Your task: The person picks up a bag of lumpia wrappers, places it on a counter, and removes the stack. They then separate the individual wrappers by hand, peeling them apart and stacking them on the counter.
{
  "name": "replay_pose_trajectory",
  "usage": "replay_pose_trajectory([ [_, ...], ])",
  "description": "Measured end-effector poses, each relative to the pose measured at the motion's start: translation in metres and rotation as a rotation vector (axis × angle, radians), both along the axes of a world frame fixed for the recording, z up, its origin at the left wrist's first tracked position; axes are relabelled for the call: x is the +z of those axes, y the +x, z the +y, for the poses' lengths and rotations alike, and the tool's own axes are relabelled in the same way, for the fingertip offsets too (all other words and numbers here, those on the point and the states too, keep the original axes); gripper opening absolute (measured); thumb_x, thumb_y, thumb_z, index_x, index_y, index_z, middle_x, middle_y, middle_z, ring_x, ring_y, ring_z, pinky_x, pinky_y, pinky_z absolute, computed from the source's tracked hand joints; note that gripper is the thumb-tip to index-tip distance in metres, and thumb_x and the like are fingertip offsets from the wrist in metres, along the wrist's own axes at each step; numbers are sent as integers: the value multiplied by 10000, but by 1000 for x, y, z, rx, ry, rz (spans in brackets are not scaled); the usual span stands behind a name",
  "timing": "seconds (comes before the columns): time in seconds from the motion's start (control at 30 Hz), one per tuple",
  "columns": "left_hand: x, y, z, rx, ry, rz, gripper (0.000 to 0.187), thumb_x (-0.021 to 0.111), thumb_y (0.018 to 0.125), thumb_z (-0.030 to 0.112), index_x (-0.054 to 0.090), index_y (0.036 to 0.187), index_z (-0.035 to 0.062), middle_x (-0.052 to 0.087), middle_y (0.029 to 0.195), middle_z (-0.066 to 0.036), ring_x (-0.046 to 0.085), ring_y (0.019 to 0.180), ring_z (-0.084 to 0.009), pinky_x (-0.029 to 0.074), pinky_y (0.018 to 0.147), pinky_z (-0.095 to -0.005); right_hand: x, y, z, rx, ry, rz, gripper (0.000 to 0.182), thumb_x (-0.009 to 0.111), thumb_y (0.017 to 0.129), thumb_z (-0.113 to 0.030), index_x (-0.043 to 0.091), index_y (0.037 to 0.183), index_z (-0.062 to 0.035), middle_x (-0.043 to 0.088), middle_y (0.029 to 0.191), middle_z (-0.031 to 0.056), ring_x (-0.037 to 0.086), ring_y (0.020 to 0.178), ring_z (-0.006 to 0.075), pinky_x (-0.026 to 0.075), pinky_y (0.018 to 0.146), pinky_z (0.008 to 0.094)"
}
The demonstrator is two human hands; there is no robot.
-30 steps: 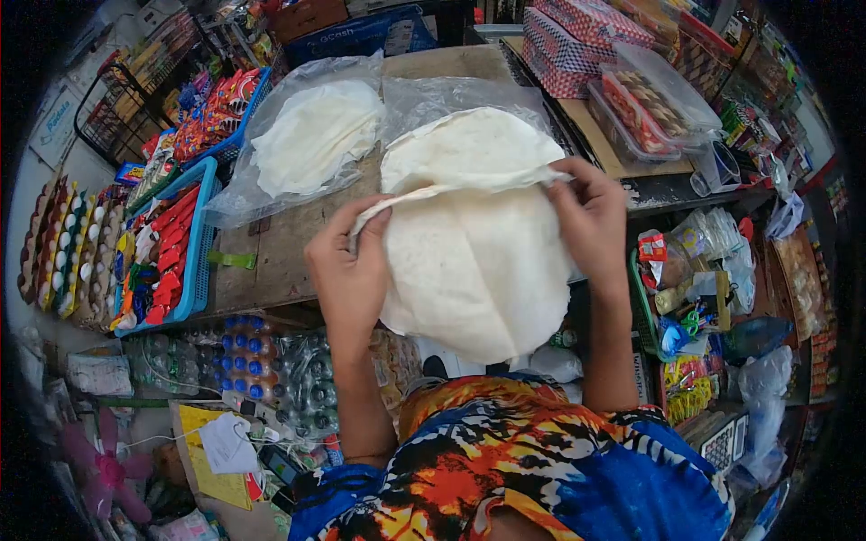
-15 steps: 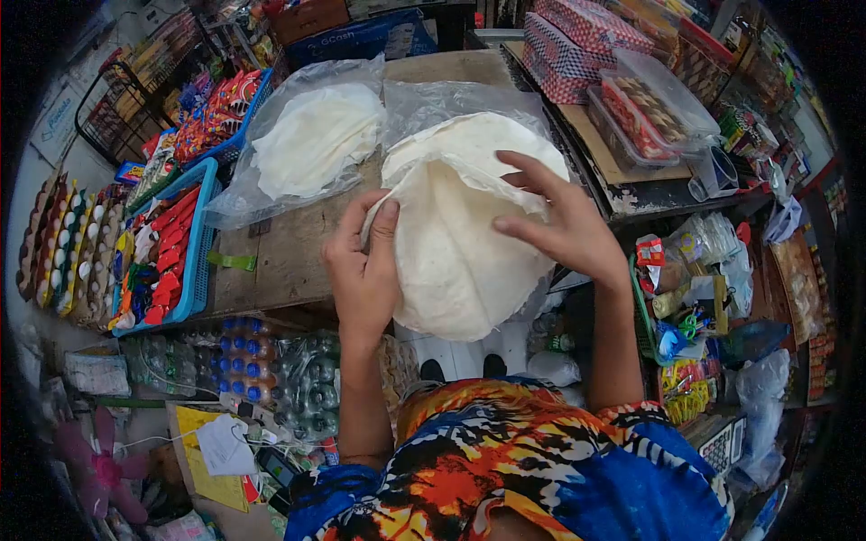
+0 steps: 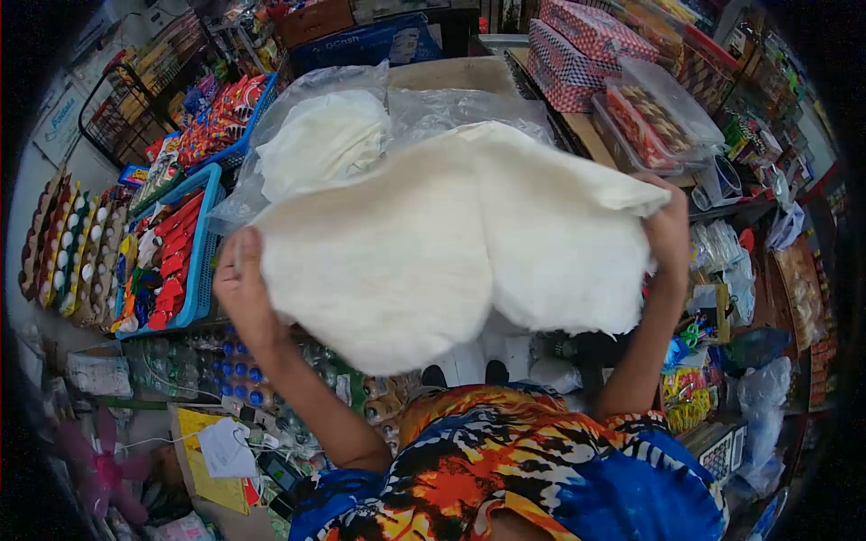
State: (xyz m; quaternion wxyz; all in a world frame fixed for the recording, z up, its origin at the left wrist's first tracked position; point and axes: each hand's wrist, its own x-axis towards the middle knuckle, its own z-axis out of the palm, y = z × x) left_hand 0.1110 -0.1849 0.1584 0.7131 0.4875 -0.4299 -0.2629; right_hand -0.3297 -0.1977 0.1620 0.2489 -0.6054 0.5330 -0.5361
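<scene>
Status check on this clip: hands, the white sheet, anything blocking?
Left hand and right hand grip opposite edges of white wrapper sheet, spread wide above the wooden counter. Bagged wrapper stack behind. Nothing blocking.

surface: wooden counter [image 3: 451, 74] | on it: bagged white stack [image 3: 320, 140]; clear plastic bag [image 3: 456, 110]

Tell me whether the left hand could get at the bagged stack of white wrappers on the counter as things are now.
Probably not straight away. The left hand is gripping one edge of the lifted white sheets, which hang spread between it and the bagged stack. The right hand holds the other edge, so both are occupied.
</scene>
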Motion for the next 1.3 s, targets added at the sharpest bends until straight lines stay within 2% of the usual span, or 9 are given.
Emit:
replay_pose_trajectory([
  [0.47, 53, -47, -22, -300, -21, -156, 243, 657, 901, 204, 669, 977, -27, 648, 842, -23, 565, 734, -65, 438, 649, -194, -19, -131, 73, -296, -67, -199, 259, 582, 774, -180, 648, 931, 15, 655, 814, 49, 611, 719, 134, 480, 658, 262],
  [0.7, 61, -64, -24, -360, -106, -203, 238, 658, 898, 196, 673, 984, -24, 650, 847, -24, 558, 739, -61, 434, 671, -190, -19, -134, 106, -224, 7, -394, 246, 542, 844, -210, 626, 925, 6, 649, 863, 59, 607, 746, 132, 492, 666, 291],
  [0.8, 63, -68, -25, -353, -105, -272, 238, 656, 898, 199, 676, 974, -25, 649, 844, -23, 555, 744, -62, 431, 678, -193, -57, -152, 112, -230, -179, -425, 261, 535, 888, -232, 613, 970, 3, 645, 905, 66, 605, 795, 135, 492, 705, 301],
  [1.0, 63, -66, -28, -358, -69, -307, 237, 643, 906, 211, 681, 946, -20, 647, 829, -24, 556, 746, -70, 428, 682, -197, -112, -196, 127, -257, -93, -575, 374, 561, 923, -333, 572, 1112, -10, 637, 1018, 93, 627, 896, 196, 530, 786, 379],
  [1.07, 63, -50, -37, -120, -170, -435, 260, 611, 925, 238, 672, 936, -14, 646, 817, -29, 566, 718, -80, 439, 657, -205, -115, -201, 149, -335, -57, -668, 360, 559, 924, -322, 575, 1107, -13, 638, 1024, 90, 630, 911, 196, 531, 807, 390],
  [1.13, 71, -28, -37, -125, -116, -23, 246, 582, 939, 234, 656, 949, 0, 647, 814, -40, 567, 642, -95, 459, 595, -225, -100, -190, 169, -408, -22, -759, 346, 557, 924, -311, 577, 1103, -15, 638, 1031, 88, 632, 925, 196, 532, 828, 401],
  [1.2, 74, -22, -39, -58, -64, -176, 232, 592, 933, 216, 659, 951, -5, 647, 824, -33, 571, 681, -80, 460, 635, -215, -80, -173, 176, -366, 45, -948, 323, 556, 917, -271, 590, 1125, -26, 637, 1063, 89, 635, 937, 210, 536, 836, 414],
  [1.23, 72, -24, -41, -128, -62, -320, 230, 602, 926, 210, 659, 959, -10, 648, 833, -26, 572, 709, -72, 458, 656, -208, -127, -228, 190, -377, 83, -644, 372, 564, 902, -253, 577, 1200, -30, 630, 1104, 97, 623, 961, 214, 511, 864, 404],
  [1.3, 72, -54, -35, -348, 66, -359, 237, 631, 906, 195, 658, 983, -27, 647, 852, -13, 571, 775, -58, 447, 698, -196, -130, -178, 179, -506, -117, -201, 383, 555, 916, -276, 585, 1195, -15, 629, 1038, 56, 600, 887, 142, 471, 792, 286],
])
